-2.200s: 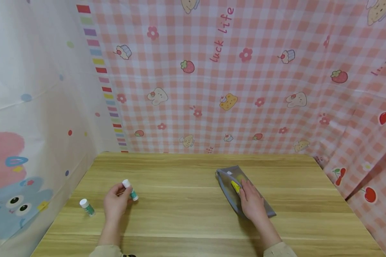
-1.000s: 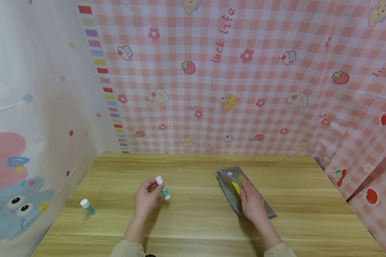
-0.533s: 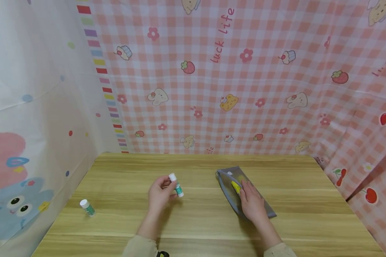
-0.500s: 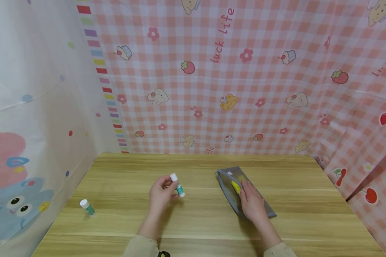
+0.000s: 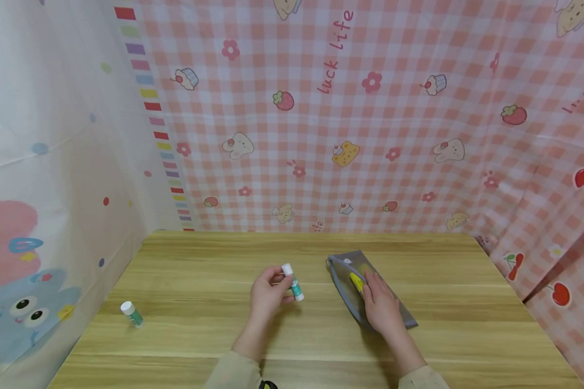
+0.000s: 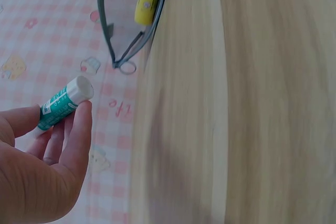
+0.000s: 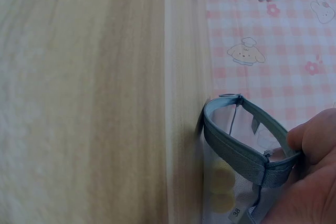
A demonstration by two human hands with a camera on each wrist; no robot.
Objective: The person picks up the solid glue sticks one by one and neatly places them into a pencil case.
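1. Filling the foreground: wooden table (image 5: 199,308).
2. Grey mesh pouch (image 5: 349,298) gapes, yellow tube (image 5: 356,282) inside; right hand (image 5: 382,305) pinches its rim.
3. Left hand (image 5: 267,294) grasps a green-and-white tube (image 5: 294,284) near the pouch.
4. Matching tube (image 5: 133,315) stands far left.

Curtained-off nook, wood-grain table (image 5: 185,335), pink checked cartoon-print cloth (image 5: 316,124)

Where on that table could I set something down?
Bare tabletop lies between the lone glue stick and the left hand, and right of the grey mesh pouch. It's crowded where the right hand grips the pouch, the held glue stick nearby.
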